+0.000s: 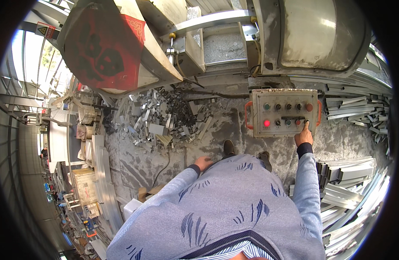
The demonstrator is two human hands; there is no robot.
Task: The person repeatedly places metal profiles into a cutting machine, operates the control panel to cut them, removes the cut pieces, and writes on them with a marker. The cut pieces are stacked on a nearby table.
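My right hand (304, 137) reaches forward to a grey metal control box (277, 130) with orange side handles. Its index finger is stretched out, the tip on a control at the lower right of the panel; the other fingers curl under. Two rows of buttons and knobs cover the panel, with a red light (266, 123) glowing at the lower left. Low beside my body hangs my left hand (203, 163), loosely open with nothing visible in it; part of its fingers is hard to make out.
A large machine (217, 39) spans the far side, with a red paper sheet (104, 56) on its left housing. Metal offcuts (158, 117) heap on the floor at left. Long metal profiles (347, 173) lie stacked at right, and more profiles (103, 182) lie at left.
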